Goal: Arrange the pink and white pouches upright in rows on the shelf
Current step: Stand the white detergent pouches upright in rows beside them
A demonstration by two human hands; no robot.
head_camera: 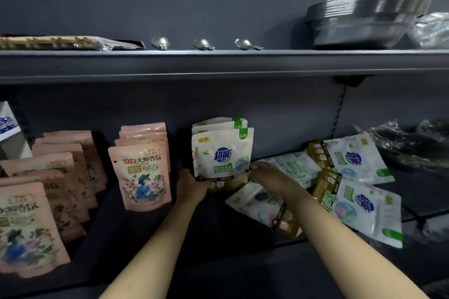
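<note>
Dark grey metal shelving (218, 233) fills the wall; at nine o'clock stand rows of pink flowered pouches (143, 172). Dead centre, an upright white pouch with blue lettering (222, 153) fronts a short row, its base pinched by the left hand (192, 185) and the right hand (267, 175). Towards three o'clock, loose white pouches (359, 204) lie flat
</note>
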